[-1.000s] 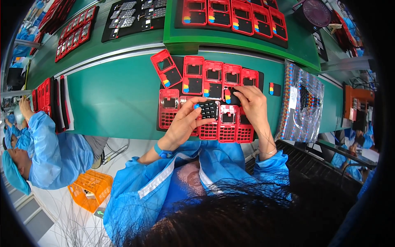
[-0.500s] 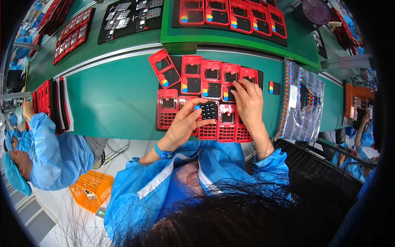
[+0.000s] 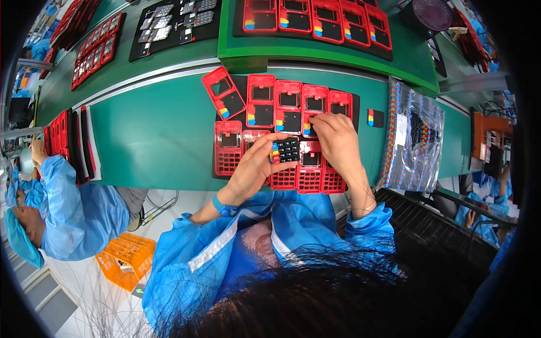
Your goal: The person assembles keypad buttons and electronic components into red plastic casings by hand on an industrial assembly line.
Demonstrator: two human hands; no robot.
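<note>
My left hand (image 3: 248,166) pinches a rubber keypad (image 3: 288,150) by its edges; it has black keys and a blue, yellow and red column at its left. The keypad is held above the near row of red housings. My right hand (image 3: 339,141) is closed, its fingertips at the lower part of a red phone housing (image 3: 314,90) in the far row. Whatever those fingers grip is hidden. Beside it, another red housing (image 3: 288,85) bears a dark keypad panel with coloured keys. One tilted housing (image 3: 216,78) lies at the row's left end.
A plastic bag of keypads (image 3: 414,163) lies to the right, with a loose keypad (image 3: 375,119) beside it. A raised green shelf (image 3: 248,49) with more red housings stands behind. At left, a co-worker's sleeve (image 3: 67,197) is near stacked red housings (image 3: 56,135).
My right hand has moved slightly left and down, its fingers now closer to the housing. The left hand's keypad has turned, and its yellow and red keys now show.
</note>
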